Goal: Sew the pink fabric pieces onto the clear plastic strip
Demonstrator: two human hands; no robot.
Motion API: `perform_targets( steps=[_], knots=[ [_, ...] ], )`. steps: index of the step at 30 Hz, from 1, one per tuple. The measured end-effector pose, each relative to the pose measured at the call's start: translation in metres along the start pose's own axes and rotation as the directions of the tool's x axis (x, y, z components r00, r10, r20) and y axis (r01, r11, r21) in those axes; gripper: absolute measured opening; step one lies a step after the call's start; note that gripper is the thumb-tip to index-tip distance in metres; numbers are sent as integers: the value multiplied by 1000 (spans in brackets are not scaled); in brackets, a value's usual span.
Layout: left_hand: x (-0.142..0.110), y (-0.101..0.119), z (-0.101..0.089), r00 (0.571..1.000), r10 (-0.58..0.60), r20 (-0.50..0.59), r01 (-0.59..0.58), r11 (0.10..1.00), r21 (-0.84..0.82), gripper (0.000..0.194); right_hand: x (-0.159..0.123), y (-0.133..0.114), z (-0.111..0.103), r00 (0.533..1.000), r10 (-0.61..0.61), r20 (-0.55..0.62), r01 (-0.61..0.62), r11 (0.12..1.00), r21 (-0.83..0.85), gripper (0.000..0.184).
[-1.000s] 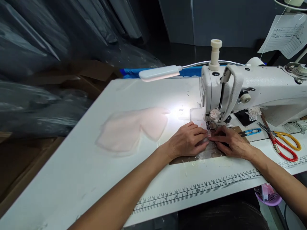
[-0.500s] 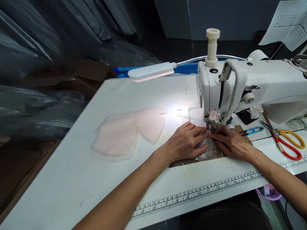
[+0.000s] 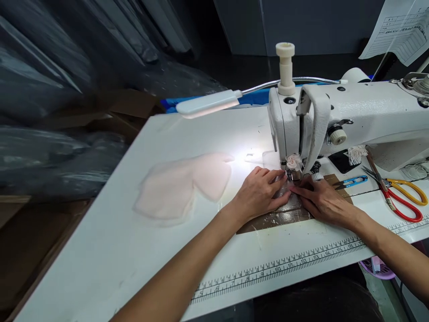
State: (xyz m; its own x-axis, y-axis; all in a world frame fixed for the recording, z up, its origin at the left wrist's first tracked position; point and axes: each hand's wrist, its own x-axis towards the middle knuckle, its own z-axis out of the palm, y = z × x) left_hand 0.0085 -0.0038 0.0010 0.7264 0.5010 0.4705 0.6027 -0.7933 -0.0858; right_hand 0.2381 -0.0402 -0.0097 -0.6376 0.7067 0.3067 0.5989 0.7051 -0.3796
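The thin, see-through cloth (image 3: 283,195) looks pale and sits by the metal foot (image 3: 294,175) of the white sewing machine (image 3: 362,107), over a shiny brown patch (image 3: 284,219) on the table (image 3: 110,232). The left hand (image 3: 261,190) lies palm down with its fingers bent, and the right hand (image 3: 323,199) points in from the other side. Their fingertips press near each other on the cloth, but I cannot tell if they pinch it.

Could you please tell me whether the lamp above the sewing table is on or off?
On: the lamp casts a bright glow on the white tabletop.
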Motion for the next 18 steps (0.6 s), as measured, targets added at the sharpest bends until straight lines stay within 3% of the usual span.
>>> perform_targets(
  steps=[7,10,14,18],
  knots=[
    [2,-1,2,998,-51,21,51,998,-22,30,2,1,-1,1000,6,-17,-6,1000,-6,35],
    [3,-13,-3,999,-45,-28,44,998,-46,32,2,2,-8,999,34,-41,-29,993,111,35],
    [4,-30,-18,993,-102,-54,98,993,-58,28,4,7,-17,980,177,-93,-148,954,259,33],
    [1,-23,-25,999,29,45,-23,992,-127,24,5,10,-19,957,248,-153,-198,938,284,30]
  ],
)
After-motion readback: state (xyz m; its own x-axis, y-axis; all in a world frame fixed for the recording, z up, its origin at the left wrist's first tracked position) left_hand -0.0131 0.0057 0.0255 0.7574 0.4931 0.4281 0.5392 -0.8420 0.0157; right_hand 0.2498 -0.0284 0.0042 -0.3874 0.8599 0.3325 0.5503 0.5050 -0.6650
